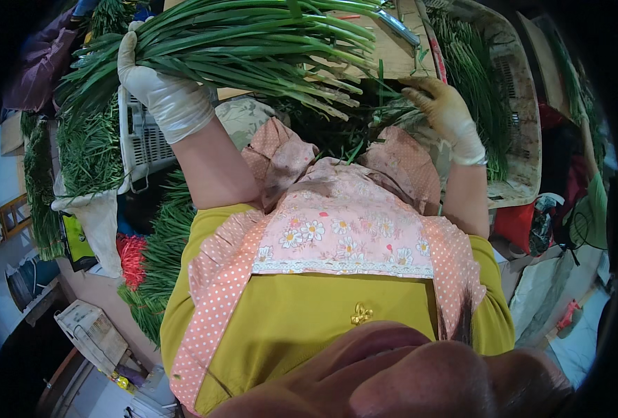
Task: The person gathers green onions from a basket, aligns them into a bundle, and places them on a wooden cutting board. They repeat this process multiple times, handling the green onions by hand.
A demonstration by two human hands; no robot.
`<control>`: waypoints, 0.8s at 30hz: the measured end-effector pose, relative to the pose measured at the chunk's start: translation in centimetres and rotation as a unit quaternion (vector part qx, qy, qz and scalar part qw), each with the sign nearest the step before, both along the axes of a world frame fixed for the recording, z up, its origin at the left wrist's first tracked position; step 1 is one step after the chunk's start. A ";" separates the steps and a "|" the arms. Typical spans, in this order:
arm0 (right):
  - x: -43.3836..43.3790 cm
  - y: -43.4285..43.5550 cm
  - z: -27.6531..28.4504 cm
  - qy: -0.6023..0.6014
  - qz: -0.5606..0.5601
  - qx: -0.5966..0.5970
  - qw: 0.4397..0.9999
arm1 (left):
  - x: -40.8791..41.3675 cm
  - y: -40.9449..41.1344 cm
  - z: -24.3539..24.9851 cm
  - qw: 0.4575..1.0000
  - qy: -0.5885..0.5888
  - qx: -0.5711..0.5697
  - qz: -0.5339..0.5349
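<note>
My left hand (pixel 165 102), in a whitish glove, grips a thick bunch of Chinese chives (pixel 236 44) around its leafy part. The pale stem ends point right, over my lap and the edge of a wooden board (pixel 403 62). My right hand (pixel 439 107), in a yellow-stained glove, hovers right of the stem ends with its fingers parted and curved. Loose green blades (pixel 387 94) lie close to its fingertips; contact with them is unclear. On the board rests a slim grey-handled tool (pixel 399 28), perhaps a cutter.
At right, a dirty white plastic crate (pixel 526 130) holds long chives (pixel 471 78). A white crate (pixel 144 130) stands at left beside a heap of cut greens (pixel 89 151). More bundled chives (pixel 170 235) and red ties (pixel 130 258) are near my left side. Another person's purple sleeve (pixel 40 73) shows upper left.
</note>
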State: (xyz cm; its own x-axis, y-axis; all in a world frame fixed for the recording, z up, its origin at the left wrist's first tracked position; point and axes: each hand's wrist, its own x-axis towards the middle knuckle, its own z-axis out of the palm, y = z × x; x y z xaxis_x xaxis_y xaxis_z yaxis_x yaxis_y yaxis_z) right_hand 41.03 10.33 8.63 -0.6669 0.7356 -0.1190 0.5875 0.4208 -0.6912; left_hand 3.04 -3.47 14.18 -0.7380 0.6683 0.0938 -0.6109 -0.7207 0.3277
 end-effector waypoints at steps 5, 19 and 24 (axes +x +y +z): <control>-4.1 -2.3 4.0 0.355 0.049 -0.186 0.915 | 2.0 0.7 0.6 0.998 0.013 -0.015 0.056; -8.3 -3.0 0.4 0.416 -0.160 -0.462 0.766 | 6.3 1.1 2.5 0.994 0.047 -0.021 0.093; -6.7 -1.5 -3.1 0.407 0.046 -0.085 0.908 | 4.8 1.2 2.4 0.992 0.056 -0.048 0.100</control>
State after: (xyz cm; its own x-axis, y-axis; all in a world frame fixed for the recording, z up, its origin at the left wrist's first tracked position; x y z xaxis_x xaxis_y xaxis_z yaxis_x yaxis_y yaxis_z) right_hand 34.34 8.80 5.48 -0.6426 0.6896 0.3339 -0.1797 0.2880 -0.9406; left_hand 7.89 -2.26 16.54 -0.8449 0.5200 0.1254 -0.4152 -0.7853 0.4592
